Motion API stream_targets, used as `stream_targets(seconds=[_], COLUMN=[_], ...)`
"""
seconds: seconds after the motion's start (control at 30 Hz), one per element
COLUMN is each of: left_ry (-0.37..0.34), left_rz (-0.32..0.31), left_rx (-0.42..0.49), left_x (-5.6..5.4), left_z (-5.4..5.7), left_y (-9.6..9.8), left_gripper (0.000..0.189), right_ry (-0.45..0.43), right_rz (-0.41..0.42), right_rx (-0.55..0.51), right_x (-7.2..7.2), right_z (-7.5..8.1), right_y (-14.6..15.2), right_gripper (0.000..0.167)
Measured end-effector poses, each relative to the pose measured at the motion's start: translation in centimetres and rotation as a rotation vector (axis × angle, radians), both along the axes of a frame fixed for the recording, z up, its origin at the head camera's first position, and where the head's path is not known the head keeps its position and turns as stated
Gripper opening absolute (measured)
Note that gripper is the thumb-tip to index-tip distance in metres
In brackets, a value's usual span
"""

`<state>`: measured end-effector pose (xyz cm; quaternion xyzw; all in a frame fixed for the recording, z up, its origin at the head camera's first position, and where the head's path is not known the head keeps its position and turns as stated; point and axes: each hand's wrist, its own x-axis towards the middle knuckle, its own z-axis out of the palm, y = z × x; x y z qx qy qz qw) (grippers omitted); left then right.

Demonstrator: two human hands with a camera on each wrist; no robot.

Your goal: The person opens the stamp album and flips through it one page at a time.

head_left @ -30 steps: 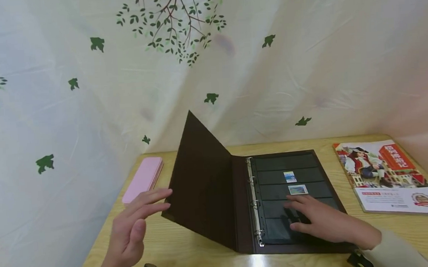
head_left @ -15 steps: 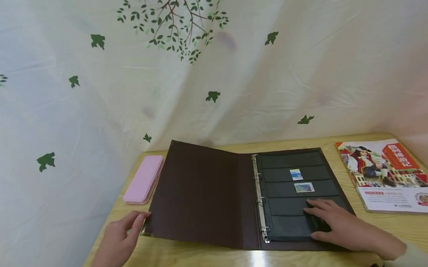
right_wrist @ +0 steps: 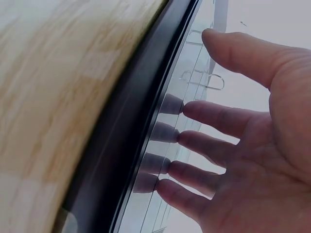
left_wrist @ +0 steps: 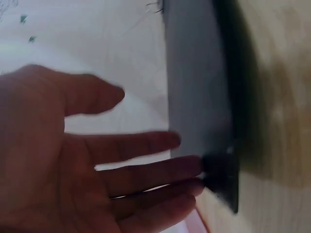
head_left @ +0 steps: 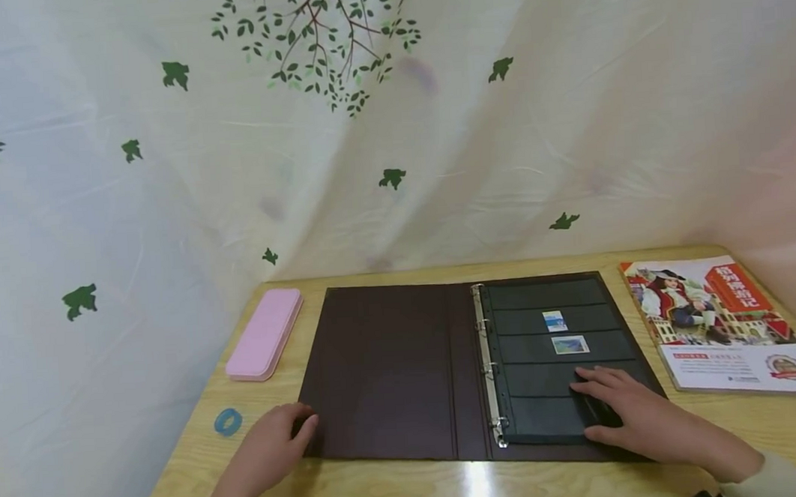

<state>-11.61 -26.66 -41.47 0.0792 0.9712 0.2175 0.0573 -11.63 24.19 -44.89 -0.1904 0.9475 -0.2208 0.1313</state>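
Touching the eight o'clock corner of a dark brown, rectangular ring binder (head_left: 381,377) with the fingers of the left hand (head_left: 269,447), thumb held apart and nothing grasped. Resting the fingertips of the right hand (head_left: 633,416), likewise released and with fingers apart, on a glossy black pocket page (head_left: 536,380). Finding the ring binder open on a pale wood table (head_left: 384,493), with a silver metal ring strip (head_left: 488,364) along the page's nine o'clock edge. Showing, toward eleven o'clock from the right hand, a small blue-and-white paper stamp (head_left: 554,320) and, just beside it toward five o'clock, a white-bordered picture stamp (head_left: 570,344). Noting around the binder a pink, round-cornered case (head_left: 264,334) between nine and ten o'clock, a small blue ring (head_left: 228,422) between eight and nine, near the left hand, and a red-and-white illustrated paperback book (head_left: 729,370) at three. Seeing a pale, leaf-printed sheet (head_left: 568,142) at twelve.
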Motion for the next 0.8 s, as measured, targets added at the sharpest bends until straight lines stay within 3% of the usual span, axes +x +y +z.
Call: stream_targets(seconds=[0.23, 0.47, 0.63, 0.8], left_ry=[0.03, 0.016, -0.02, -0.01], left_rz=[-0.048, -0.063, -0.044, -0.043], left_rx=[-0.133, -0.225, -0.242, -0.232], left_x=[-0.5, -0.1, 0.2, 0.4], left_z=[-1.7, -1.9, -2.0, -2.2], left_y=[1.0, 1.8, 2.3, 2.4], left_gripper=[0.028, 0.036, 0.039, 0.038], right_ry=[0.017, 0.05, 0.112, 0.147], right_rz=[0.002, -0.01, -0.103, -0.273], right_rx=[-0.02, -0.038, 0.012, 0.068], right_x=[-0.2, -0.3, -0.4, -0.4], right_z=[-0.2, -0.3, -0.2, 0.4], right_y=[-0.1, -0.1, 0.3, 1.5], right_gripper=[0.068, 0.063, 0.067, 0.072])
